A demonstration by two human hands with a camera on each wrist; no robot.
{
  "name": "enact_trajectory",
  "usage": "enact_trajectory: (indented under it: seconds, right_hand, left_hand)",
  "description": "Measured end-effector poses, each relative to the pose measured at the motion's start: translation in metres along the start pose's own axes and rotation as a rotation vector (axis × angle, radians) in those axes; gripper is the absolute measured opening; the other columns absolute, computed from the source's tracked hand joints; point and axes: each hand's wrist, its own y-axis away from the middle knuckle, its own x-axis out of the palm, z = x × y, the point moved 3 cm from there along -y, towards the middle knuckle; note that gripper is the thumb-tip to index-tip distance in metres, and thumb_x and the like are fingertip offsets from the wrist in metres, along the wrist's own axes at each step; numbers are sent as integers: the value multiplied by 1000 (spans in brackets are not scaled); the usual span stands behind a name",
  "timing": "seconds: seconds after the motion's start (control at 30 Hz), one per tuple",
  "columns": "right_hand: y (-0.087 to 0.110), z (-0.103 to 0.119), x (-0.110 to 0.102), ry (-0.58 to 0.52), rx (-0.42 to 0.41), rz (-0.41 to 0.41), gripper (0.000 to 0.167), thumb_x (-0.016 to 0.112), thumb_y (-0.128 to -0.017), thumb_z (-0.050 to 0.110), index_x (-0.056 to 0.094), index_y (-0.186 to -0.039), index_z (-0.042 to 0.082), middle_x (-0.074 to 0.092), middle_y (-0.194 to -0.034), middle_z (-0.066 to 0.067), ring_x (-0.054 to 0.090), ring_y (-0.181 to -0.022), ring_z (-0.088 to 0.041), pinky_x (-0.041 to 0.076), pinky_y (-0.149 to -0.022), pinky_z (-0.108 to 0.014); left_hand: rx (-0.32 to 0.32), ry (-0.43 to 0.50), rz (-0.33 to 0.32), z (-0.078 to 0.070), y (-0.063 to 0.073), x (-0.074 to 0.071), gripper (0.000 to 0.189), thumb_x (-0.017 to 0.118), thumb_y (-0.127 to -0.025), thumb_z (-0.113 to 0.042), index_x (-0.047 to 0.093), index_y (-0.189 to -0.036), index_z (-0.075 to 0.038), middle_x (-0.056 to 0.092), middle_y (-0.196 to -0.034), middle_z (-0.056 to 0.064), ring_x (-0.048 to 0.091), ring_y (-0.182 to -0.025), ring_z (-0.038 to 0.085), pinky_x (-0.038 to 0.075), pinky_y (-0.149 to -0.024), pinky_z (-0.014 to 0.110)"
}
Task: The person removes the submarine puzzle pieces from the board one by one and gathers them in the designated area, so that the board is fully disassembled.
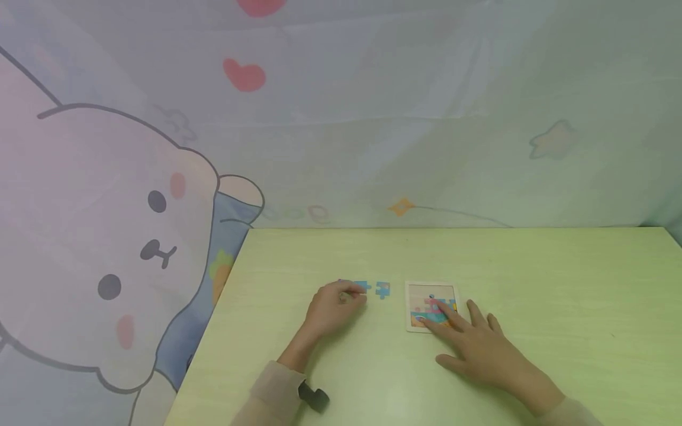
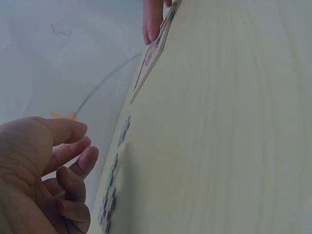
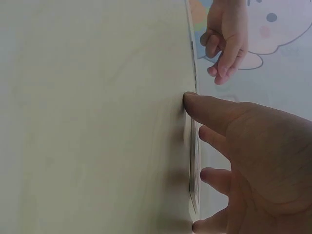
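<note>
A small square jigsaw puzzle in a pale frame [image 1: 407, 307] lies on the table, its lower part filled with colourful pieces. My right hand [image 1: 482, 352] spreads over its lower right, with fingertips resting on the puzzle and the thumb on the table. To the left of the frame lie several loose jigsaw pieces; one blue piece [image 1: 382, 289] sits apart, and another blue piece [image 1: 362, 284] is beside my left hand [image 1: 331, 307]. That hand hovers above the loose pieces with loosely curled fingers, and nothing shows between them. It partly hides some pieces in the head view.
The pale wooden table [image 1: 559, 284] extends to a hanging cloth [image 1: 383, 118] printed with hearts, stars and a large bear at the left. A dark strap end [image 1: 315, 397] hangs from my left sleeve [image 1: 277, 390].
</note>
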Motion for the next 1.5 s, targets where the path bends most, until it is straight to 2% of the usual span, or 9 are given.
enact_trajectory:
  seconds: [0.07,0.2,0.23,0.27,0.33,0.53,0.8,1.13,1.5]
  right_hand:
    - [1,-2,-1,-8,7,8,63,71,-96,47,52,-154,33,40,-162,-12,35,-135,-67,35,-94,-82]
    - [4,-5,-2,-25,23,23,61,70,-96,49,54,-152,30,42,-161,-13,33,-137,-66,33,-94,-84]
    - [4,-6,-1,-25,25,24,61,70,-96,49,55,-152,30,42,-161,-13,33,-137,-66,33,-94,-84]
    - [5,-6,-1,-27,30,26,60,70,-96,50,55,-152,30,42,-161,-13,33,-138,-66,33,-95,-84]
    - [6,-7,0,-29,37,29,60,70,-96,51,56,-151,30,42,-161,-12,32,-138,-65,32,-95,-84]
    - [10,-10,-2,-26,50,28,59,69,-96,51,57,-150,30,44,-160,-12,31,-138,-66,33,-96,-83]
    - [13,-12,-1,-36,24,20,59,67,-98,52,56,-151,29,44,-160,-13,31,-137,-68,33,-94,-84]
    - [13,-13,-2,-29,26,10,59,67,-98,51,55,-151,30,45,-160,-11,32,-137,-67,34,-94,-83]
    - [13,-13,-3,-14,29,9,59,69,-96,51,57,-150,30,46,-159,-11,33,-137,-66,35,-93,-83]
  left_hand:
    - [22,3,22,-4,-3,8,16,69,-98,-33,80,-107,-26,73,-109,-15,66,-112,16,41,-110,45]
    - [79,3,71,-15,-8,23,20,68,-98,-33,79,-111,-23,72,-105,-17,65,-96,12,50,-96,43]
    - [89,6,82,-17,-9,27,20,68,-99,-33,79,-112,-22,71,-106,-17,64,-96,12,50,-94,43]
    - [95,9,88,-20,-10,31,21,68,-98,-33,79,-112,-22,71,-107,-18,64,-107,13,52,-90,42]
    - [103,4,98,-25,-13,38,21,68,-98,-34,79,-113,-22,71,-106,-19,62,-118,13,48,-99,44]
    - [104,0,123,-38,-22,62,20,70,-97,-37,79,-112,-27,67,-97,-24,62,-111,6,49,-97,40]
    - [117,-61,175,-49,-35,88,29,75,-93,-43,77,-117,-27,68,-101,-22,62,-105,5,50,-92,36]
    - [132,-171,187,-64,-42,100,34,81,-88,-45,78,-117,-26,66,-102,-17,60,-90,1,49,-75,25]
    - [126,-237,180,-74,-41,105,32,85,-86,-39,79,-115,-25,65,-99,-13,58,-85,1,47,-69,21]
